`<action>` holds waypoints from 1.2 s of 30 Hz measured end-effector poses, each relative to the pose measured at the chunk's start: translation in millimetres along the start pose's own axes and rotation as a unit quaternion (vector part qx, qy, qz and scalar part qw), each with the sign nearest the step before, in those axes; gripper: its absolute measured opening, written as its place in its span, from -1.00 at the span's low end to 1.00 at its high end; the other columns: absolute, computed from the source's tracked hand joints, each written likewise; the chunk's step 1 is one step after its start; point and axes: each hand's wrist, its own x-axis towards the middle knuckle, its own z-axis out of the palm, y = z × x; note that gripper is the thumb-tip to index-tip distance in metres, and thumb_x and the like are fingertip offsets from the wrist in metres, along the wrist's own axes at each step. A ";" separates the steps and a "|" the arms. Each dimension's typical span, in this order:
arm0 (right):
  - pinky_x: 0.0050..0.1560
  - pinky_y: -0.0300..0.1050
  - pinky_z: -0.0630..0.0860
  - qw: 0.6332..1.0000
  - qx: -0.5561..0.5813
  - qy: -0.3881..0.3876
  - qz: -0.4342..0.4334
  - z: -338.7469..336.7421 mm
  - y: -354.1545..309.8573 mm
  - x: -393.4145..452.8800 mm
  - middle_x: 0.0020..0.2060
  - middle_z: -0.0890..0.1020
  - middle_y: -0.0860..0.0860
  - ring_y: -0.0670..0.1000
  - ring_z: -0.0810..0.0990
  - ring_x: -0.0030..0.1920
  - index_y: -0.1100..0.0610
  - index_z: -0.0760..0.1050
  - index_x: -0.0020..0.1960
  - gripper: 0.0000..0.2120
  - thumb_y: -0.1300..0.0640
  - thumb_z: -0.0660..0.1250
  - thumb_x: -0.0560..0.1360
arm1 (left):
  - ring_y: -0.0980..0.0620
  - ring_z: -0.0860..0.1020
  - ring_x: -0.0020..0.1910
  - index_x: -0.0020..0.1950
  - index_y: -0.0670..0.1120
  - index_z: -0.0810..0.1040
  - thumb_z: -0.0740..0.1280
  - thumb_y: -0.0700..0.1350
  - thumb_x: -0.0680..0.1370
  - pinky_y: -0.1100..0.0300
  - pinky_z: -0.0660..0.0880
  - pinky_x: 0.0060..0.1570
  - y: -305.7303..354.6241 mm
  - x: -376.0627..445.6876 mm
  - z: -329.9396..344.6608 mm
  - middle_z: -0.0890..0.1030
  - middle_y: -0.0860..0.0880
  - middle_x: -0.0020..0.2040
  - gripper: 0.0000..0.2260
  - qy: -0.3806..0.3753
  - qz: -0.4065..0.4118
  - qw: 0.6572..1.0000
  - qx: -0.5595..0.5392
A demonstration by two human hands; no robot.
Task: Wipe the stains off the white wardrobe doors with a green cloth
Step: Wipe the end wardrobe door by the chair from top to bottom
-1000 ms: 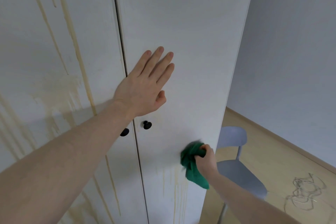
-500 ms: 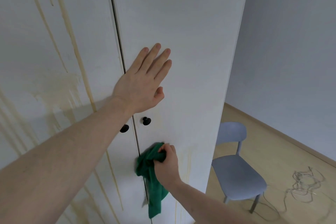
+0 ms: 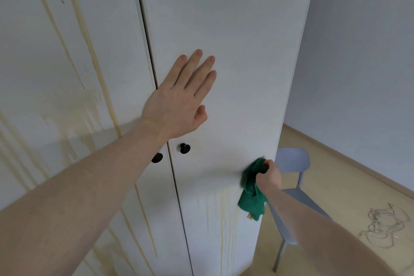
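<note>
Right hand (image 3: 268, 176) had its grip bunched tight round the green cloth (image 3: 252, 195), fingers curled over the top wad, loose tail hanging below the fist; cloth was pressed on the right door (image 3: 224, 29) close to its outer edge, a little below knob height. Left hand (image 3: 179, 101) was spread flat, fingers straight, palm on that same door just right of the centre seam, above the right knob (image 3: 185, 148); it held nothing. Risks as I read them: only a small wad seemed to meet the panel, so a pass could smear the drips (image 3: 224, 213) just below the cloth rather than lift them. Working that near the outer edge, the cloth could slide off the door side and lose contact. The dangling tail could drag through wet streaks and re-mark wiped area. If the flat left palm eased off, wiping pressure could rock the door on its hinges; hinges weren't visible, so can't confirm. Upper part of the right door looked clean; drips below the cloth not yet done. Left door (image 3: 67, 74) carried long tan runs (image 3: 89, 40) from the top down plus a wide blotch at mid height, untouched, so most of the job looked outstanding, and one already loaded cloth might just spread it. Left knob (image 3: 157, 157) was part hidden by the forearm. Further back: a grey chair (image 3: 291, 163) stood close beside the wardrobe corner, and a tangle of cord (image 3: 380, 226) lay on the floor, a trip hazard if stepping right
</note>
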 end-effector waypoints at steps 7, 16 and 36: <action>-0.10 -0.03 0.50 0.997 0.063 -0.021 -0.027 -4.6 -0.4 -50.1 0.04 0.57 0.07 0.13 0.56 0.00 -0.01 0.42 0.05 -0.65 0.40 0.20 0.44 | -0.31 -0.14 0.66 0.69 -0.18 -0.02 0.01 0.13 0.64 -0.21 -0.11 0.63 0.0 0.1 -1.1 -0.13 -0.22 0.70 -0.31 0.004 0.000 1.000 0.000; 0.07 -0.07 0.57 0.975 0.153 -0.128 -0.103 53.1 -45.8 -156.4 0.02 0.55 -0.02 -0.03 0.55 0.02 -0.05 0.45 -0.01 -0.64 0.38 0.30 0.38 | -0.30 -0.13 0.66 0.69 -0.18 0.00 0.02 0.13 0.64 -0.20 -0.11 0.63 -0.6 -2.0 -3.1 -0.12 -0.21 0.70 -0.31 0.001 -0.004 1.000 -0.008; 0.13 0.13 0.61 1.000 0.000 -0.006 0.018 11.2 4.7 -16.2 0.20 0.54 0.14 0.20 0.56 0.10 0.14 0.43 0.34 -0.53 0.40 0.23 0.46 | -0.31 -0.11 0.66 0.69 -0.18 0.02 0.03 0.12 0.64 -0.21 -0.11 0.63 0.0 0.0 1.5 -0.10 -0.22 0.70 -0.32 0.009 -0.003 1.000 -0.011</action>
